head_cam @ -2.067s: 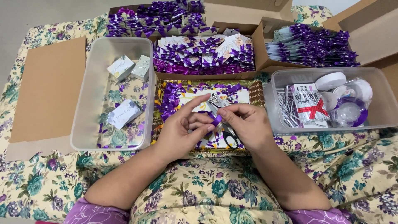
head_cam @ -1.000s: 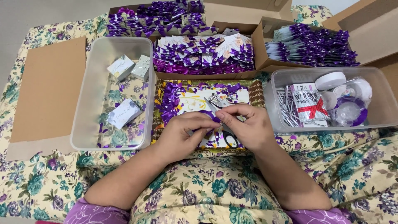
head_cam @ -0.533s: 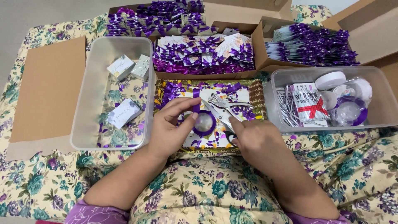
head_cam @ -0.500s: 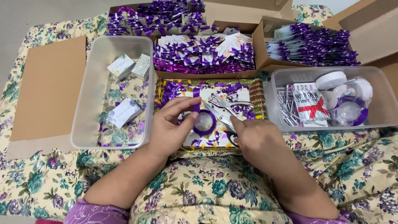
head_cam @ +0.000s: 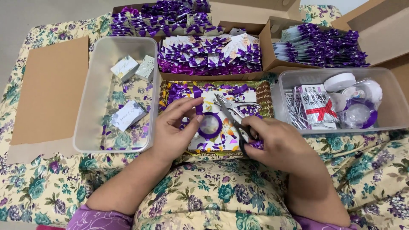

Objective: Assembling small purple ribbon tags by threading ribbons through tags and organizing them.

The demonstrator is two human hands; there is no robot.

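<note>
We have only one view, from a camera worn on the person's head. It looks steeply down and a little forward, from close above the lap, onto the flowered cloth (head_cam: 34,187) and both hands.

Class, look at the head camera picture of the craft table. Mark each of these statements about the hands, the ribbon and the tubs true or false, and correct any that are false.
1. The left hand holds a roll of purple ribbon. True.
2. The right hand holds a glue stick. False: it holds scissors.
3. The clear tub on the left holds three small boxes. True.
4. The bowed packets in the cardboard boxes at the back are red. False: their bows are purple.
5. A flat brown cardboard sheet lies at the far left. True.
</note>
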